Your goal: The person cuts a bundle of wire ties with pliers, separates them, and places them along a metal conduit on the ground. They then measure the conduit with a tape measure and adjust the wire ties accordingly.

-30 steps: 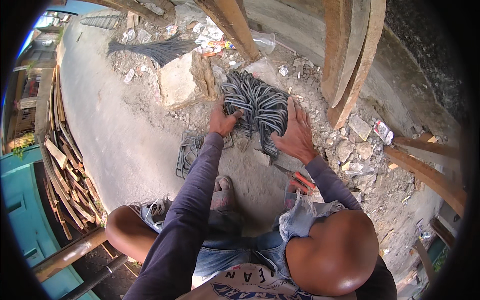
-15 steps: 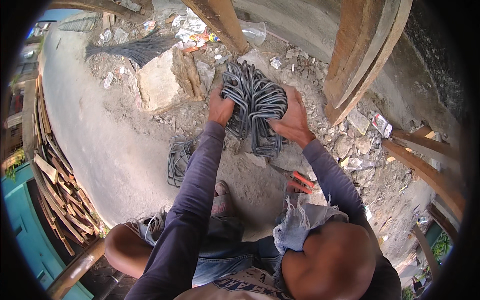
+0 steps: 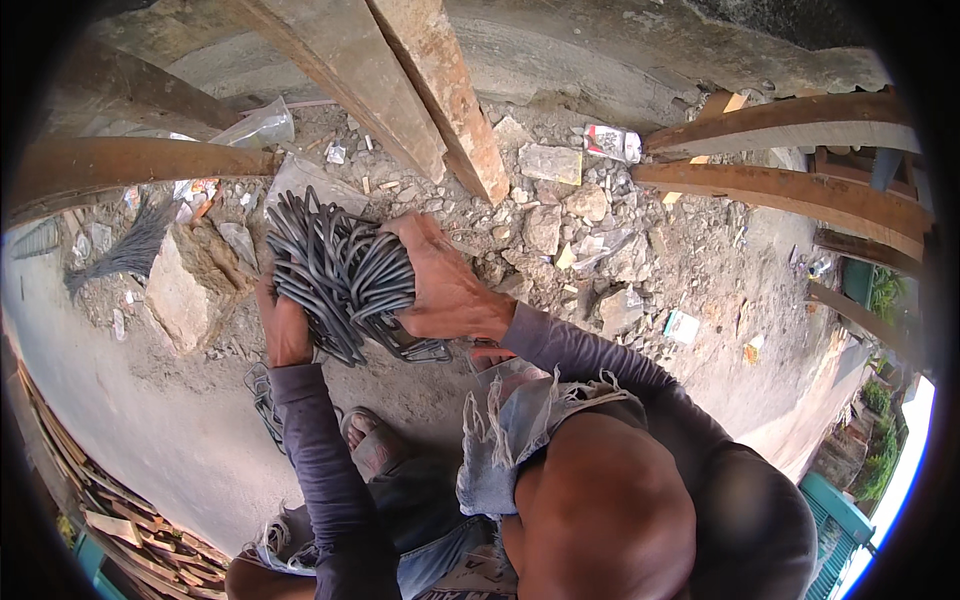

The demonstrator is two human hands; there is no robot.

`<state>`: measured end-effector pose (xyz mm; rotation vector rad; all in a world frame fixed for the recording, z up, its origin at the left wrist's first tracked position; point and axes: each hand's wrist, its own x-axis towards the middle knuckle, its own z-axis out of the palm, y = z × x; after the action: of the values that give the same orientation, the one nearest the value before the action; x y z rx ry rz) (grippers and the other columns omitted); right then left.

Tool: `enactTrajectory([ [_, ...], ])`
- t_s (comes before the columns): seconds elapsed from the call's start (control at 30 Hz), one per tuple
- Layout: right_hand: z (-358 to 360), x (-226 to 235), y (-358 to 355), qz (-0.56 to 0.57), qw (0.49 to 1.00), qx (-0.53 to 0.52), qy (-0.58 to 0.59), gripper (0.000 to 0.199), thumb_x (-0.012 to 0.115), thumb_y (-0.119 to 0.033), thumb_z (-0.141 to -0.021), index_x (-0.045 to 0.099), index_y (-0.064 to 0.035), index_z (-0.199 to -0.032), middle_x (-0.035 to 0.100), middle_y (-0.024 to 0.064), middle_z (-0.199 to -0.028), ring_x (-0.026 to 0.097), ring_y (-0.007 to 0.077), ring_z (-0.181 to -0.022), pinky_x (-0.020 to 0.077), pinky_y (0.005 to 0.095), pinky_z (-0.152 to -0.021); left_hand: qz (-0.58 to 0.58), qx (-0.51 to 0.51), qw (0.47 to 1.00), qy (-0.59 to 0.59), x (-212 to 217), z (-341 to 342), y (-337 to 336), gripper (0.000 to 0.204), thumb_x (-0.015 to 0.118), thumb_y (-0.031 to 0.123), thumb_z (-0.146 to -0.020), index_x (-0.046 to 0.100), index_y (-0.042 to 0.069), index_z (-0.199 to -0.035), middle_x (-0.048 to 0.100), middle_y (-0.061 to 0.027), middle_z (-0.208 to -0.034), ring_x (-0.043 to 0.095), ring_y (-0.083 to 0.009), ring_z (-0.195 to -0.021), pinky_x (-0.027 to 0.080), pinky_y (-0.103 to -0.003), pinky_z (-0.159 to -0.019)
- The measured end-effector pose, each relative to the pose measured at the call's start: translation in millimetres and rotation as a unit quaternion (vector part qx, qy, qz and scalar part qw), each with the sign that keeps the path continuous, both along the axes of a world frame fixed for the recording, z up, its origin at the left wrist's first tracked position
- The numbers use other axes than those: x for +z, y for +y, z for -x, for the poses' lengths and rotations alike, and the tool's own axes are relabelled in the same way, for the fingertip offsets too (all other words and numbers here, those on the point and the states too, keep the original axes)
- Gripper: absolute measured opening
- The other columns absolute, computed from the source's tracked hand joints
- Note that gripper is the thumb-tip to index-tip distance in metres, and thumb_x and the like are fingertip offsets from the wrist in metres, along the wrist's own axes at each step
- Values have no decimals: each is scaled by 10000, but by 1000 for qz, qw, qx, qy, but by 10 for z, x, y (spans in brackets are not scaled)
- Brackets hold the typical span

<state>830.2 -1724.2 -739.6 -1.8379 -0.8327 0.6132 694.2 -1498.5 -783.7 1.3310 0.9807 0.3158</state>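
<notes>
A thick bundle of bent dark steel stirrups [image 3: 345,270] is squeezed between my two hands, just above the rubble-strewn ground. My left hand [image 3: 286,325] grips its left side, the thumb lying over the bars. Around the right end curls my right hand [image 3: 450,285], fingers on the far side and thumb on the near side. The bent ends fan out toward the top. Several loose stirrups [image 3: 262,400] lie on the ground, partly behind my left forearm. An orange handle [image 3: 490,352] shows beside my right foot, mostly hidden.
A big pale stone block [image 3: 190,290] sits to the left, with a sheaf of dark wire [image 3: 125,250] beyond it. Timber posts [image 3: 440,100] lean across the far side. Broken stones [image 3: 588,203] and litter cover the right. Wood strips [image 3: 140,540] are piled at lower left.
My view has swung to the right, so the bundle and both hands appear farther left. Both hands keep hold of the stirrups, which now look tilted. The orange handles are mostly covered.
</notes>
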Motion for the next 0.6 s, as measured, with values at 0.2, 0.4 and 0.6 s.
enactTrajectory([
  [0.2,172,466,-830,-23,986,-23,164,778,802,-89,-670,456,-27,-1364,532,233,-1242,527,403,-1242,394,485,-1105,-8,-78,996,39,716,19,-864,475,702,313,-1026,636,-62,-1310,717,-87,-1156,648,-140,-1006,510,-286,-915],
  [0.4,54,769,-1714,-39,963,-158,214,787,805,94,-661,469,-14,-1364,602,81,-1202,604,159,-1145,520,306,-991,1,-248,967,-49,897,-768,-1731,356,703,202,-963,697,-103,-1146,760,-159,-972,687,-167,-880,533,-330,-811],
  [0.6,-812,1053,-2163,26,970,-217,108,842,676,14,-626,473,29,-1443,585,143,-1327,564,252,-1253,423,356,-1150,3,-306,947,-95,896,-1954,-2114,426,691,262,-881,694,-95,-1114,754,-230,-943,743,-292,-901,556,-388,-849],
])
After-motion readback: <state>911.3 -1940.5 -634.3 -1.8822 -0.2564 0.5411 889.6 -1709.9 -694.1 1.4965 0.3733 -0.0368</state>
